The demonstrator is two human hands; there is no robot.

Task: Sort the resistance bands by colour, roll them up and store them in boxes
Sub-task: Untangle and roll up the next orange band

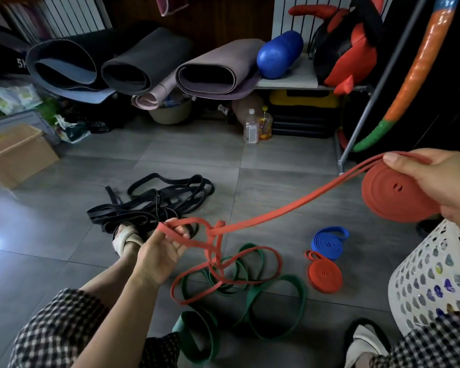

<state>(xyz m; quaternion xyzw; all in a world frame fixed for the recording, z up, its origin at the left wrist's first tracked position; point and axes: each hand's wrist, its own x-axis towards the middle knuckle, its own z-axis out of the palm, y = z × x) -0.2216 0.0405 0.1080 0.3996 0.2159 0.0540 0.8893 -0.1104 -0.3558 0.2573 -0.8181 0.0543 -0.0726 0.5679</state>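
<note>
Checked sleeve (64,328) lowest in frame, over a grey tiled floor (197,155). Left hand (162,251) palm-up, fingers curled round a loop of the loose red band (276,216), with a knot-like kink just beside the fingertips. Right hand (436,181) raised at the right edge of the frame, gripping a thick red roll (393,192), thumb pressed on its upper rim at the entry of 2 taut strands stretched between both hands. Slack end of the same band trailing down onto a tangle of green bands (250,296) spread on the floor below. Just right of that tangle, 2 finished coils lying flat, one just beside the other: a blue roll (328,241) and a small red roll (324,274). Farther off, beyond a sandalled foot (129,239), a loose heap of black bands (154,200). White perforated basket (430,274) at lower right, open cardboard box (19,152) at far left, rolled exercise mats (210,70) stacked along the back.
</note>
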